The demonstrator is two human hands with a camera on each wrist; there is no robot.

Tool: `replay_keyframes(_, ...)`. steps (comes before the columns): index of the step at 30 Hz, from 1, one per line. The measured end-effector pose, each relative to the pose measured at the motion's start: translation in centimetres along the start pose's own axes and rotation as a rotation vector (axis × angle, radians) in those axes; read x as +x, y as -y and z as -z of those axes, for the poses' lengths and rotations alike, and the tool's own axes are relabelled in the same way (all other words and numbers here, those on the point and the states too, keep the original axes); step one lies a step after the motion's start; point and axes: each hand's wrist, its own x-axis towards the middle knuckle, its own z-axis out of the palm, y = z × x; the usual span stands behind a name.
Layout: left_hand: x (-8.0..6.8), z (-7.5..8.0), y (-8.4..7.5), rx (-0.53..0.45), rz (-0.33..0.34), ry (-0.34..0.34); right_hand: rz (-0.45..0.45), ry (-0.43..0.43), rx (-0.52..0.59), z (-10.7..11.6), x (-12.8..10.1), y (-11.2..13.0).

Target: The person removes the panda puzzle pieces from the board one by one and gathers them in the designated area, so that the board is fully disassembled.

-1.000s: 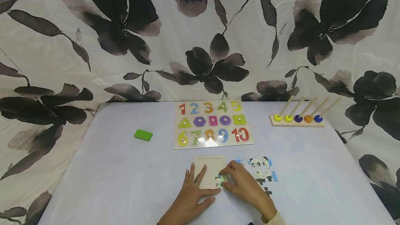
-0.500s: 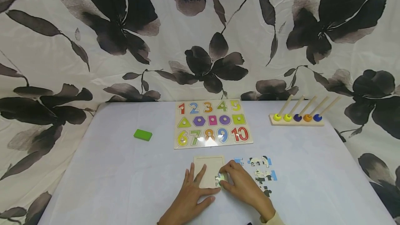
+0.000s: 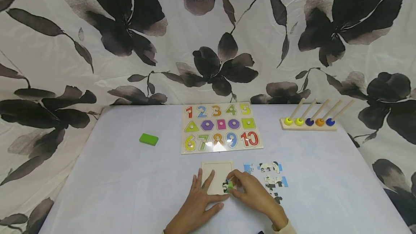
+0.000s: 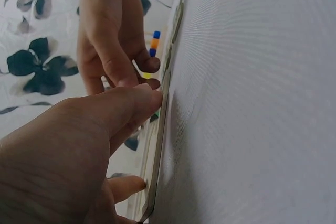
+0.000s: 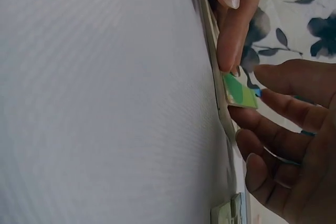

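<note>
A square wooden puzzle tray [image 3: 217,169] lies near the front of the table. My left hand [image 3: 202,203] rests over its left side and front edge with fingers spread. At the tray's front right corner, my right hand [image 3: 255,193] pinches a green jigsaw piece [image 3: 226,186] between thumb and fingers. In the right wrist view the jigsaw piece [image 5: 241,94] stands tilted up from the tray, beside a left fingertip. Right of the tray lie several loose jigsaw pieces [image 3: 274,182] with panda parts, and a blue piece [image 3: 248,168]; the right hand partly covers the nearest ones.
Behind the tray lies a number and shape puzzle board [image 3: 210,135]. A peg stand with coloured beads [image 3: 308,126] stands at the back right. To the left is a green block [image 3: 148,139]. A floral cloth [image 3: 208,39] hangs behind the table.
The jigsaw piece has turned and tilted in the right fingers, so more of its green and dark print shows. The right fingers shifted slightly; the left hand stayed in place.
</note>
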Motion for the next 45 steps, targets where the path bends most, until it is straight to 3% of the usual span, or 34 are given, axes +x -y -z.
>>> replay_keyframes(8,0.1,0.1,0.0,-0.001,-0.003,0.003,0.047,0.030,0.075,0.2,0.3,0.1)
replay_keyframes(16,0.0,0.0,0.0,0.010,-0.018,-0.011,0.061,-0.039,0.116,0.2,0.0,-0.2)
replay_keyframes(28,0.3,0.7,-0.5,0.009,0.070,0.046,-0.074,-0.161,0.212,3.8,-2.5,-2.6)
replay_keyframes(32,0.2,0.9,-0.7,0.014,0.071,0.040,-0.149,-0.189,0.236,5.2,-3.7,-3.4)
replay_keyframes(45,-0.1,1.1,-0.8,-0.009,0.094,0.048,-0.309,-0.274,0.143,7.9,-6.1,-5.2)
